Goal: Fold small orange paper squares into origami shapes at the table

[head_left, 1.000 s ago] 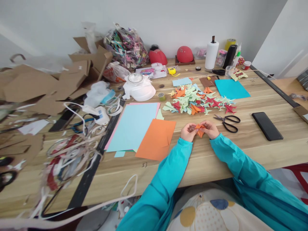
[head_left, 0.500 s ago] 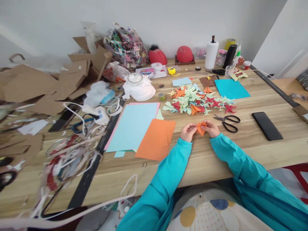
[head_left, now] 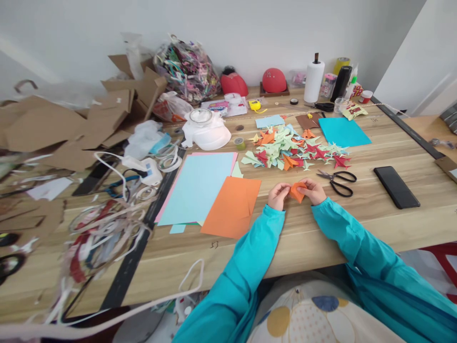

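Note:
A small folded piece of orange paper (head_left: 297, 192) is held between my two hands, a little above the wooden table. My left hand (head_left: 278, 196) pinches its left edge with thumb and fingertips. On the other side, my right hand (head_left: 314, 192) grips it between thumb and fingers. Just beyond lies a heap of folded paper cranes (head_left: 285, 147) in green, orange, red and blue. Black-handled scissors (head_left: 339, 182) rest right of my right hand. To the left of my left hand are orange paper sheets (head_left: 228, 207), overlapping a stack of light blue paper (head_left: 202, 186).
A black phone (head_left: 397, 187) lies at the right. Tangled ribbons and cords (head_left: 103, 233) and torn cardboard (head_left: 96, 114) cover the left side. At the back stand a white paper roll (head_left: 314, 82) and a red pincushion (head_left: 274, 80). A turquoise sheet (head_left: 344, 132) lies nearer.
The orange paper has turned between my fingers: its pointed, creased shape now shows as a smoother, rounder face. Both hands stay in nearly the same place.

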A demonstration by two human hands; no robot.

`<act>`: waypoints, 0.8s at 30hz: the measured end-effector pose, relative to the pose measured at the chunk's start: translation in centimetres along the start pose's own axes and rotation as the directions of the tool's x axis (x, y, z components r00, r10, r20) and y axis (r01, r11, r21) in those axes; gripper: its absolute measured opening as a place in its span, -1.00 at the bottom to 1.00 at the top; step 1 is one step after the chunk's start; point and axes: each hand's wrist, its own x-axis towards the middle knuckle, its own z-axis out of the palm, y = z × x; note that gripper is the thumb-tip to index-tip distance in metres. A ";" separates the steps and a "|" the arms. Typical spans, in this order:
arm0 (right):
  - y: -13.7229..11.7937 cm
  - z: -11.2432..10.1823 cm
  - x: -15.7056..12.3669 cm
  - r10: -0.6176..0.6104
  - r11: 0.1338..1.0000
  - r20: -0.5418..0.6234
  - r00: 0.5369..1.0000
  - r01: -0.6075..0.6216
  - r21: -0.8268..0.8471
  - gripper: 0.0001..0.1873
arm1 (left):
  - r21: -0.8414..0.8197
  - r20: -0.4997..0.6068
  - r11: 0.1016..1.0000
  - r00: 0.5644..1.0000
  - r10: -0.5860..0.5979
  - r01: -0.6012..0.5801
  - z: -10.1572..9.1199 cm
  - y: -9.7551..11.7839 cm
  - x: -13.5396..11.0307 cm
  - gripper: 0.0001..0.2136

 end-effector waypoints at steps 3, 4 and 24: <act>0.0 0.0 0.0 0.004 1.000 -0.004 1.000 -0.004 0.000 -0.66 | 0.027 -0.008 1.000 1.000 0.014 -0.014 0.1 0.1 -0.1 -0.75; 0.0 0.0 0.0 0.002 1.000 -0.004 1.000 -0.002 -0.001 -0.66 | 0.038 -0.007 0.999 1.000 0.019 -0.019 0.1 0.1 -0.2 -0.75; -0.2 0.0 0.0 -0.026 0.999 0.016 1.000 0.026 0.035 -0.67 | 0.296 -0.027 0.932 0.974 0.227 -0.209 0.4 0.2 -0.5 -0.78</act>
